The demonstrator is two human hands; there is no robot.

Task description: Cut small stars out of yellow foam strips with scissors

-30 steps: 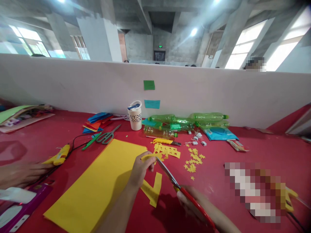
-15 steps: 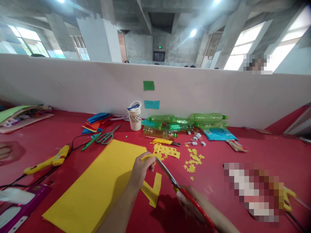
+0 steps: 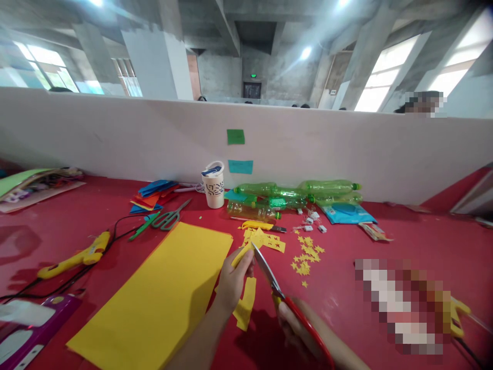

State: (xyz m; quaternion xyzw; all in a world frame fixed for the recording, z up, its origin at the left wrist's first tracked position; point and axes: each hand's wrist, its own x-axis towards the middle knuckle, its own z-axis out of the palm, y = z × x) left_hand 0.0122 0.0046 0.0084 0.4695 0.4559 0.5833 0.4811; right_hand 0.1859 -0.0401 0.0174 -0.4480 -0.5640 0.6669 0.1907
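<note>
My left hand (image 3: 231, 282) pinches a yellow sheet-like piece (image 3: 242, 255) between thumb and fingers. My right hand (image 3: 295, 318) grips red-handled scissors (image 3: 270, 275), their blade tips touching the piece beside my left thumb. How far apart the blades are is hard to make out. Beneath my left hand lie yellow strips (image 3: 247, 303), partly covered. Just beyond it is a yellow sheet with star-shaped holes (image 3: 275, 242), and to its right lies a loose pile of small yellow stars (image 3: 306, 252). A large stack of yellow sheets (image 3: 162, 288) rests left of my hands.
A yellow cutter (image 3: 258, 225), green bottles (image 3: 254, 189) and a white cup (image 3: 213, 190) stand or lie toward the white partition (image 3: 154, 133). Grey scissors (image 3: 169, 218) and a glue gun (image 3: 82, 257) with a cable are at left. A blue packet (image 3: 348, 213) lies at right.
My left hand has shifted slightly right, bringing the yellow piece round to a steeper angle. The scissors have moved a little with it. Another person's hand has left the left edge.
</note>
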